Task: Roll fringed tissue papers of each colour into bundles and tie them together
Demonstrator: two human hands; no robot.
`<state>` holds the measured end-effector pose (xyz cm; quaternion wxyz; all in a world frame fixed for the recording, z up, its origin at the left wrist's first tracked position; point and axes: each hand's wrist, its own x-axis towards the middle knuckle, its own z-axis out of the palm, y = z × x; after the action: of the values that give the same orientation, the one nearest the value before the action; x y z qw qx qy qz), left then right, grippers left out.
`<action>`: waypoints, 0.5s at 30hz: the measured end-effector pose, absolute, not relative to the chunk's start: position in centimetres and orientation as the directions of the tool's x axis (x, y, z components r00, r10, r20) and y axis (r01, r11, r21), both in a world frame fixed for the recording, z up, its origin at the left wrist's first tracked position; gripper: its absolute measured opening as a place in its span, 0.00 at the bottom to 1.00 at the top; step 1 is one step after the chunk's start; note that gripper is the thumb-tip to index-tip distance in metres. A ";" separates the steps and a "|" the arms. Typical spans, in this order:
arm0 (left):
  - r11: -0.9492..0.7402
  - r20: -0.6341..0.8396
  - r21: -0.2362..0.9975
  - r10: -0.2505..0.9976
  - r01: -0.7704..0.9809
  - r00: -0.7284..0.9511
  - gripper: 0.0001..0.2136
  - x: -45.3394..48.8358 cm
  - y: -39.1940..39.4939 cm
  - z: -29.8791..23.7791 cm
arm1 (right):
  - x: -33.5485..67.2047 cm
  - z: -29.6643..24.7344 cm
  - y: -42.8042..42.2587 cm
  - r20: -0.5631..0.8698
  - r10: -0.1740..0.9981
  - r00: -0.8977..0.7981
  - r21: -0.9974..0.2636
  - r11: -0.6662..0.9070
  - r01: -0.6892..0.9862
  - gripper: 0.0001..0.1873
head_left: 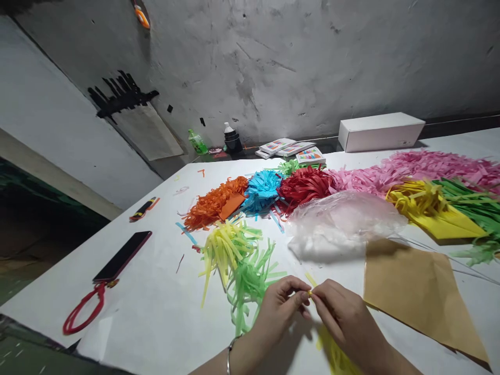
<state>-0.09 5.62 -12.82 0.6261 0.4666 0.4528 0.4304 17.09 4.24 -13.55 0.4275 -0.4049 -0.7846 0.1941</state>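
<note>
My left hand [282, 307] and my right hand [346, 317] meet near the table's front edge, fingertips pinched together on a thin yellow paper strip [311, 282]. More yellow fringe [336, 357] hangs below my right hand. Just left of my hands lie a light green bundle of cut paper strips [250, 284] and a pale yellow bundle [222, 247]. A metal bangle sits on my left wrist.
Orange [213, 203], blue [262, 190], red [304, 187] and pink [422, 166] fringe piles line the white table's back. A clear plastic bag [339, 221], brown paper [417, 291], yellow and green sheets [449, 211], a phone with a red strap [123, 255], a white box [380, 131].
</note>
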 end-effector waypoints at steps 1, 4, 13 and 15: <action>0.193 -0.164 0.975 0.961 -0.113 0.221 0.18 -0.1 5.6 -12.9 | 17.0 -13.7 4.2 0.510 0.805 -0.303 -0.657 0.592 0.467 0.11; 0.205 -0.173 0.971 0.955 -0.119 0.240 0.18 -0.1 5.5 -13.2 | 16.9 -13.6 4.1 0.500 0.827 -0.256 -0.690 0.560 0.459 0.10; 0.039 -0.012 0.988 0.983 -0.150 0.181 0.11 0.2 5.3 -12.8 | 16.8 -13.0 4.0 0.382 0.900 -0.211 -0.813 0.436 0.386 0.12; 0.020 0.007 0.988 0.985 -0.155 0.174 0.11 0.2 5.2 -12.9 | 16.7 -13.3 3.9 0.442 0.868 -0.226 -0.762 0.496 0.417 0.12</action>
<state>0.24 5.22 -12.90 0.5810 0.4993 0.4153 0.4905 16.68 3.90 -13.32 0.4461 -0.4337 -0.7409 0.2530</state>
